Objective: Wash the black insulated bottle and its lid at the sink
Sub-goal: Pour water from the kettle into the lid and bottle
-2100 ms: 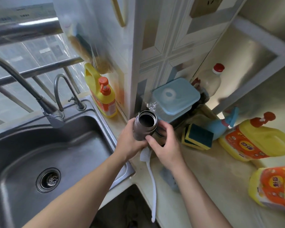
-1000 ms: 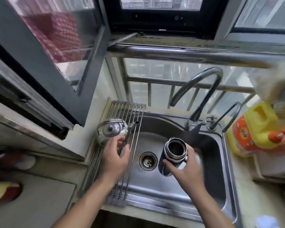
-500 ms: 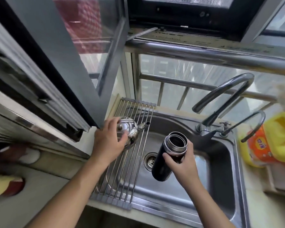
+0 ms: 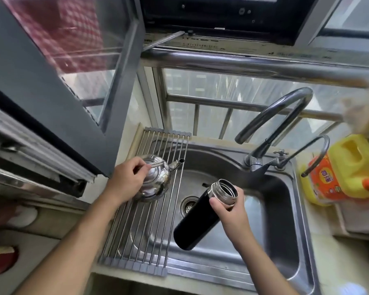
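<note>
In the head view, the left hand [image 4: 126, 179] had changed its hold since a moment before. Then it lay on top of the shiny kettle [image 4: 156, 184]; now its fingers were curled round the kettle's thin handle. The kettle sat on the wire rack [image 4: 141, 241] over the left part of the sink [image 4: 285, 222], and I could not tell if it was lifted yet. The right hand [image 4: 232, 211] gripped the black bottle [image 4: 197, 222] just under its open metal mouth. The bottle leaned more than before, with its bottom swung low toward the person, and it hung in the air over the sink near the drain [image 4: 189, 205]. The lid was not in sight. I think the person meant to pour from the kettle into the bottle, so the washing was only starting. The kettle's spout reached past the rack's right edge, near the bottle's mouth. The open window frame [image 4: 51, 92] stuck out just above the left hand, so lifting the kettle high could bump it. The big tap [image 4: 273, 116] and the small tap [image 4: 313, 150] stood behind the bottle, well apart from it. The right part of the sink had lots of open room. A yellow jug [image 4: 345, 173] stood on the tabletop beside the sink's right edge.
</note>
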